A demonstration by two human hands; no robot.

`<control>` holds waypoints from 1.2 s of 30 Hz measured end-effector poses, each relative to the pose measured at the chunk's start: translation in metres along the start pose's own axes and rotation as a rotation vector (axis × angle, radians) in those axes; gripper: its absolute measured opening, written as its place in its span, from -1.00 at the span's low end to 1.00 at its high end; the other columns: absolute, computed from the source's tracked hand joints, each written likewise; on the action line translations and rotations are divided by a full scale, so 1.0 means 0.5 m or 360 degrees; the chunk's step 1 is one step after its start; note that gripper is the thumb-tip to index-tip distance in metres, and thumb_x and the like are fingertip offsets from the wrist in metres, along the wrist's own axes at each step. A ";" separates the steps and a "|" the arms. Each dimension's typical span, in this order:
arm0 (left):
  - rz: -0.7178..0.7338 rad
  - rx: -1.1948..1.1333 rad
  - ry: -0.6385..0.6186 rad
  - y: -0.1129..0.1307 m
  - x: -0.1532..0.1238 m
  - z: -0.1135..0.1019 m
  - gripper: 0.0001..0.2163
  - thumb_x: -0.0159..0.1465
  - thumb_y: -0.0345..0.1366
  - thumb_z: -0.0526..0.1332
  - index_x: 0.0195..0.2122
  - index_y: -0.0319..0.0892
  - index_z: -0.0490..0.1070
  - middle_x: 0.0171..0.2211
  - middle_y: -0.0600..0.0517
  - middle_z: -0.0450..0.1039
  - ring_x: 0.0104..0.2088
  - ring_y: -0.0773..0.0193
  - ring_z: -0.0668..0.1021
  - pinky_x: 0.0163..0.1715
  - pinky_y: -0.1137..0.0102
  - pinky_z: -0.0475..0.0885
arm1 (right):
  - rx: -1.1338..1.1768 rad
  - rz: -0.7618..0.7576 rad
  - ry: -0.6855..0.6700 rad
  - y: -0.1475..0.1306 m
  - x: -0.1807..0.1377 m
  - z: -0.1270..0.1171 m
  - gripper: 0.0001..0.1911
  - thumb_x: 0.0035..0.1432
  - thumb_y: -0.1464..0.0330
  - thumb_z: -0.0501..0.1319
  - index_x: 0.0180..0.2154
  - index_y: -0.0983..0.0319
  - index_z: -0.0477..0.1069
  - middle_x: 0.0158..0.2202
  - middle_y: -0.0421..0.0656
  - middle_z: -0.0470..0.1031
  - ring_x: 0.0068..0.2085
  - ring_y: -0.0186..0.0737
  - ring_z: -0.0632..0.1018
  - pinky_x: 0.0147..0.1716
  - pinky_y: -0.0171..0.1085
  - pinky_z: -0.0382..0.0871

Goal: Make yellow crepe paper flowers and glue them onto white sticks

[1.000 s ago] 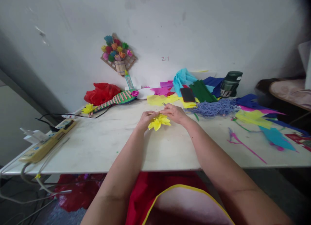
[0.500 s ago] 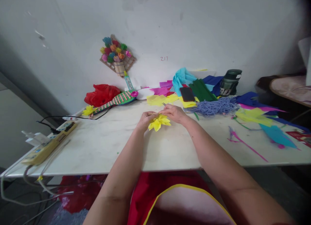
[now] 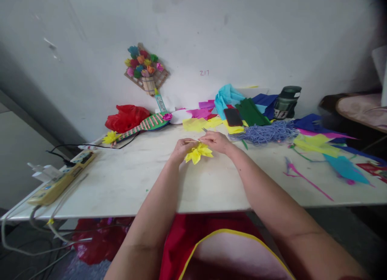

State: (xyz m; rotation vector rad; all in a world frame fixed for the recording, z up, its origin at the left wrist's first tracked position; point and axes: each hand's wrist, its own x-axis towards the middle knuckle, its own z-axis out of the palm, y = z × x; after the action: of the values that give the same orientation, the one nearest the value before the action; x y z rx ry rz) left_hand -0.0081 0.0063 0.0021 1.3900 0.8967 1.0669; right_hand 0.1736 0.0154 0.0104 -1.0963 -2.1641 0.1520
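Over the middle of the table I hold a yellow paper flower [image 3: 198, 153] between my two hands, its petals spread toward me. My left hand [image 3: 182, 148] is closed at the flower's left side, near a thin pale stick [image 3: 191, 141] that runs across toward the other hand. Fingers of my right hand [image 3: 216, 141] are pinched at the flower's upper right edge. A small grey pointed tip [image 3: 204, 130] sticks out above the right hand; I cannot make out what tool it belongs to.
Behind my hands lie yellow crepe paper [image 3: 193, 124], a phone [image 3: 233, 117] and shredded purple paper [image 3: 263, 132]. A dark flask [image 3: 287, 102] stands at the back right. On the left are a flower-trimmed green craft piece [image 3: 145, 124] and a power strip [image 3: 60, 181] with cables.
Both hands stay in nearly the same place with the yellow flower between them. The right hand's fingers have shifted very slightly.
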 end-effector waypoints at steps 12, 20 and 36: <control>0.0021 0.0170 -0.0031 0.000 0.000 0.002 -0.72 -0.07 -0.16 0.27 -0.43 -0.29 0.42 -0.56 0.01 0.42 -0.56 0.32 0.44 -0.52 0.44 0.28 | -0.0037 -0.0184 0.0006 0.004 0.003 0.002 -0.81 0.10 0.35 0.12 -0.37 0.19 0.51 -0.36 -0.18 0.47 -0.31 -0.36 0.46 -0.36 -0.38 0.27; 0.0006 0.0244 -0.0076 0.002 0.001 0.000 -0.78 -0.05 -0.19 0.23 -0.49 -0.27 0.38 -0.62 0.07 0.35 -0.62 0.41 0.36 -0.57 0.48 0.21 | -0.0041 -0.0234 -0.0001 0.001 0.004 -0.002 -0.81 0.09 0.37 0.13 -0.39 0.25 0.51 -0.39 -0.15 0.47 -0.33 -0.35 0.46 -0.36 -0.37 0.27; -0.0008 0.0116 -0.0105 -0.003 0.005 -0.004 -0.83 -0.06 -0.26 0.19 -0.50 -0.27 0.39 -0.60 0.05 0.37 -0.57 0.39 0.37 -0.52 0.47 0.21 | -0.0147 -0.0404 0.0022 -0.012 0.003 -0.006 -0.78 0.12 0.36 0.09 -0.35 0.22 0.51 -0.36 -0.13 0.49 -0.31 -0.30 0.46 -0.35 -0.33 0.29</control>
State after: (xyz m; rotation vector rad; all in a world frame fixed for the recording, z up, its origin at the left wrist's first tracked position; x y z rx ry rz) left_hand -0.0091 0.0093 0.0010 1.4740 0.8982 0.9876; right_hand 0.1712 0.0122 0.0158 -0.8587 -2.2943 -0.0708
